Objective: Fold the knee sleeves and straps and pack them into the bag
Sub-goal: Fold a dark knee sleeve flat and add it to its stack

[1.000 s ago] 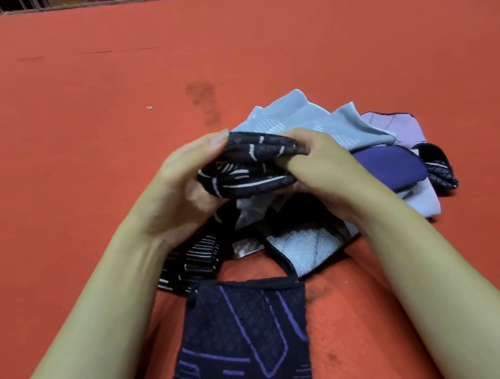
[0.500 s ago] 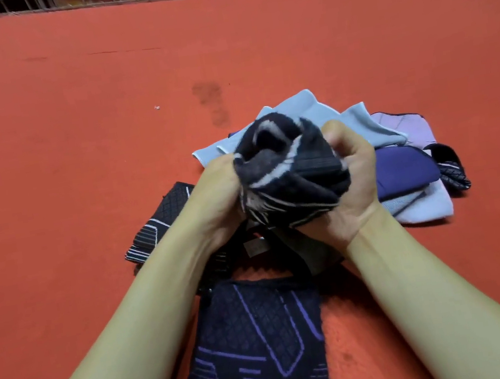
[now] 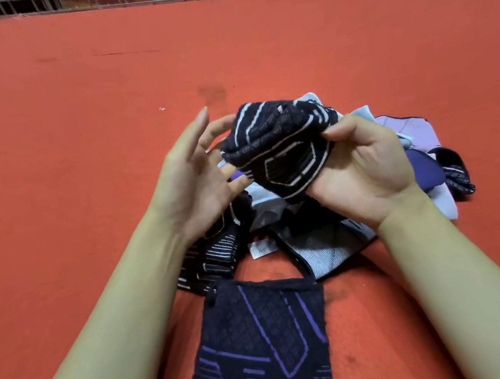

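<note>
The right hand (image 3: 363, 171) grips a bunched black knee sleeve with white lines (image 3: 281, 145), thumb pinched over its upper edge, holding it above the pile. The left hand (image 3: 195, 181) is beside it, fingers spread and relaxed, holding nothing. Below and between the hands lies a heap of sleeves in pale blue, lilac and navy (image 3: 415, 143); how many is hard to tell. Nearer the person, between the forearms, a folded black sleeve with purple lines (image 3: 263, 341) lies flat on the red surface (image 3: 72, 152).
</note>
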`<control>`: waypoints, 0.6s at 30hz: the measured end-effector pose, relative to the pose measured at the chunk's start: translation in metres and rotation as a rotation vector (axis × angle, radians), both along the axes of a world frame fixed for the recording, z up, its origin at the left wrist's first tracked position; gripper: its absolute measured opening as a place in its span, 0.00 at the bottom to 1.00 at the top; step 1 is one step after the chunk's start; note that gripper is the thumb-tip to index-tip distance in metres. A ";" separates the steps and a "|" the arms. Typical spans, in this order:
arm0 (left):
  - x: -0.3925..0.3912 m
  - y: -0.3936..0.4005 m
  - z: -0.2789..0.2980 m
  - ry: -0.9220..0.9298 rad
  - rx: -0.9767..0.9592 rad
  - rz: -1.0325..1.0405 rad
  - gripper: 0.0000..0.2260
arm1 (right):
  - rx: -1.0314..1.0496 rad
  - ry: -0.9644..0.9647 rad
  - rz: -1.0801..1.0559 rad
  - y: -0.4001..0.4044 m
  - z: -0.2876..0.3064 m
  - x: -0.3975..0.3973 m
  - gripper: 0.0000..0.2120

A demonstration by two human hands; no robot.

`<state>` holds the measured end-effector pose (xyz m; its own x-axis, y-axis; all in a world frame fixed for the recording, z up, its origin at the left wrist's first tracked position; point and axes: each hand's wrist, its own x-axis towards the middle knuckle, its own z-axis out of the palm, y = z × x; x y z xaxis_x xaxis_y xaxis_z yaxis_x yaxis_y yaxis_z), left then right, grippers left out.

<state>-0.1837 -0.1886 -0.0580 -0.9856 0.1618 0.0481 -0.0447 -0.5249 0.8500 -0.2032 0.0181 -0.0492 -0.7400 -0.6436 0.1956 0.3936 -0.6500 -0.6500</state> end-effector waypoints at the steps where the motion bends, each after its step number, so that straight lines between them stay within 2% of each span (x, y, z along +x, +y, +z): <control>1: 0.001 0.001 0.002 0.023 -0.028 0.014 0.15 | -0.031 -0.038 0.033 0.002 0.001 -0.001 0.24; 4: 0.002 0.004 -0.001 0.143 -0.194 0.032 0.14 | 0.021 0.007 0.014 0.006 0.001 -0.002 0.22; 8: 0.007 0.002 -0.002 0.274 -0.401 0.026 0.09 | 0.156 0.058 -0.075 0.003 -0.001 -0.005 0.32; 11: 0.011 -0.004 -0.002 0.311 -0.526 0.089 0.11 | 0.322 0.117 -0.193 0.002 -0.006 -0.006 0.27; 15: 0.010 -0.005 -0.006 0.355 -0.655 0.138 0.11 | 0.416 0.195 -0.252 0.002 -0.009 -0.009 0.22; 18: 0.004 -0.006 -0.009 0.420 -0.725 0.267 0.06 | 0.471 0.229 -0.305 0.002 -0.007 -0.008 0.18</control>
<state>-0.1795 -0.1942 -0.0671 -0.9188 0.0599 0.3901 0.3938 0.2024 0.8966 -0.2109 0.0198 -0.0562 -0.8777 -0.4648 0.1172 0.0506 -0.3329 -0.9416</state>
